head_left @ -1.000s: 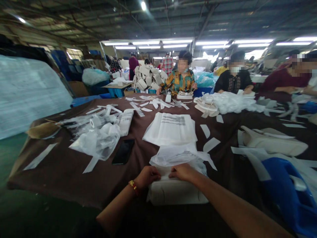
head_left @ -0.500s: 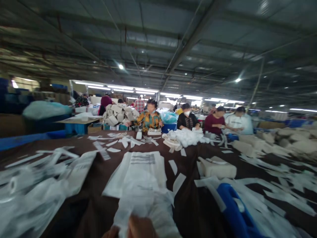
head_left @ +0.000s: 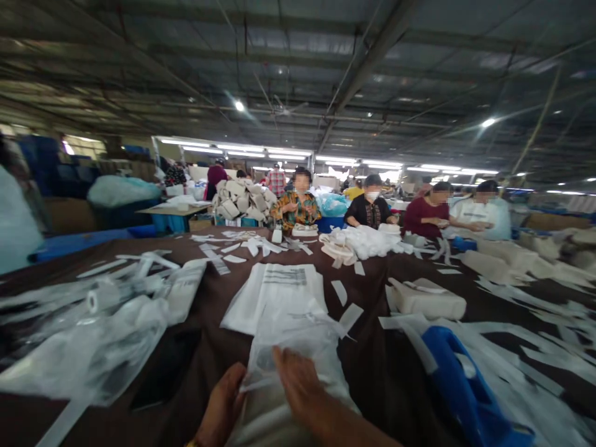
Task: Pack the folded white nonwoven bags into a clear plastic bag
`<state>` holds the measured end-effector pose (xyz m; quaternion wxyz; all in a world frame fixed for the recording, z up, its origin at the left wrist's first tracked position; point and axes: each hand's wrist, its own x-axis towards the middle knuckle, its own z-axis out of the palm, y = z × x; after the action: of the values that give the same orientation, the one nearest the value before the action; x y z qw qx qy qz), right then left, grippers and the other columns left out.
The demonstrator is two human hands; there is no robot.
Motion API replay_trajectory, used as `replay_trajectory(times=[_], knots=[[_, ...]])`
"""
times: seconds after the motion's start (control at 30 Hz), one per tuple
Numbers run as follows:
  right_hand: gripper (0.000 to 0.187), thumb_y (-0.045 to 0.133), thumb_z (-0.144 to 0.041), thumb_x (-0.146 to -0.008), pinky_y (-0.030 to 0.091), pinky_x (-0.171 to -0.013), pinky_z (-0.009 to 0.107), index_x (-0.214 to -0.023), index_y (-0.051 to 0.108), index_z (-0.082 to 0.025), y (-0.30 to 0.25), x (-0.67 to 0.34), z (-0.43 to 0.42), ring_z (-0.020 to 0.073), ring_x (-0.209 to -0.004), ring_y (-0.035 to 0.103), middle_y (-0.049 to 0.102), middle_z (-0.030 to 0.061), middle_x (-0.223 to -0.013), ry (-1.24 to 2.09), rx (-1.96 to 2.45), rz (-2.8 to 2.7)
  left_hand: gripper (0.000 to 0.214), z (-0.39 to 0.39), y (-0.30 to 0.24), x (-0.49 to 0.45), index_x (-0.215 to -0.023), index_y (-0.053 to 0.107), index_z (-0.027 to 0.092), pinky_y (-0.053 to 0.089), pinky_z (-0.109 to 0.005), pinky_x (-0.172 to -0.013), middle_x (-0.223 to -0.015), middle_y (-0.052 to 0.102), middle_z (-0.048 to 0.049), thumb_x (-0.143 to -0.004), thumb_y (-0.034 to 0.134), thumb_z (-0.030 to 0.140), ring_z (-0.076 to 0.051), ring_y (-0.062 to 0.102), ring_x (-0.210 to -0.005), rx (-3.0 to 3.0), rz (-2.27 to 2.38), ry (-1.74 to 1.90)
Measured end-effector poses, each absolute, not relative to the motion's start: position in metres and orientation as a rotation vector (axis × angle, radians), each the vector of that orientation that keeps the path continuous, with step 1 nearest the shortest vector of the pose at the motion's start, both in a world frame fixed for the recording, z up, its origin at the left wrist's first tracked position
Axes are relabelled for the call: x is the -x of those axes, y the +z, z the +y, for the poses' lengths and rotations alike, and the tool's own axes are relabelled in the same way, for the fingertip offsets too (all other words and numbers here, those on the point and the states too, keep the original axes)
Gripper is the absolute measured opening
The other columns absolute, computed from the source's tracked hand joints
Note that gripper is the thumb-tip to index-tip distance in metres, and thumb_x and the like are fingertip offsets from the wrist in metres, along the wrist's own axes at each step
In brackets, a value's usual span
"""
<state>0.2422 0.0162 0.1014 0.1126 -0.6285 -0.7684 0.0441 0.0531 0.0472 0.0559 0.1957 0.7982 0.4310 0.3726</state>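
A clear plastic bag [head_left: 291,351] sat at the bottom centre of the head view, bunched up at the near edge of the tabletop [head_left: 372,366]. Its long axis ran straight ahead, away from the person. A pale padded bundle [head_left: 274,425] lay under its near end, partly blurred.

The right hand [head_left: 298,382] lay across the near part of the bag, with its fingers [head_left: 284,361] spread and resting on the plastic, not visibly pinching it. The left hand [head_left: 223,400] was just beside the bag's left edge, partly behind the plastic. Whether it pinched that edge could not be told. Of the two, the right hand was nearer the bag's middle.

Directly beyond the bag lay a folded white sack [head_left: 272,298] printed with dark lines, and loose white strips [head_left: 339,292] were scattered to its right. Further right were a beige padded block [head_left: 426,299] and a blurred blue plastic object [head_left: 465,385]. To the left was a heap of crumpled clear plastic [head_left: 88,335] with a small white roll [head_left: 95,302] on it.

At the far side of the tabletop, a white fluffy pile [head_left: 365,242] lay in front of seated co-workers [head_left: 371,211], and a stack of beige pieces [head_left: 239,202] rose to their left.
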Motion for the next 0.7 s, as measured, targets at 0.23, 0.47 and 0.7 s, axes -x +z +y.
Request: replay_trajectory(times=[0.23,0.47,0.7], knots=[[0.036,0.050,-0.028,-0.081,0.038,-0.092,0.043,-0.117,0.051,-0.022,0.107,-0.262,-0.023,0.0259,-0.106,0.053,0.060,0.0094,-0.111,0.366,1.912,-2.203,0.012,-0.006,0.032,-0.025,-0.073,0.046,0.022,0.046,-0.028,-0.062,-0.067,0.058,0.0010,-0.063,0.041,0.018,-0.016,0.057,-0.063,-1.926,1.638,0.991],[0.067,0.073,-0.036,-0.065,0.032,-0.097,0.048,-0.124,0.044,-0.024,0.082,-0.221,-0.056,0.0297,-0.110,0.047,0.057,0.0083,-0.117,0.447,1.394,-2.694,0.013,-0.029,0.019,-0.028,-0.081,0.048,0.021,0.046,-0.032,-0.070,-0.077,0.060,-0.0026,-0.072,0.038,0.018,-0.018,0.058,-0.072,-1.734,1.700,0.996],[0.037,0.069,-0.038,-0.068,0.037,-0.087,0.039,-0.098,0.056,-0.019,0.104,-0.229,-0.025,0.0263,-0.101,0.053,0.061,0.0080,-0.104,0.462,1.601,-2.283,0.014,-0.034,0.032,-0.028,-0.073,0.044,0.021,0.042,-0.027,-0.061,-0.066,0.053,0.0001,-0.080,0.039,0.033,-0.015,0.051,-0.061,-1.625,1.609,1.036]])
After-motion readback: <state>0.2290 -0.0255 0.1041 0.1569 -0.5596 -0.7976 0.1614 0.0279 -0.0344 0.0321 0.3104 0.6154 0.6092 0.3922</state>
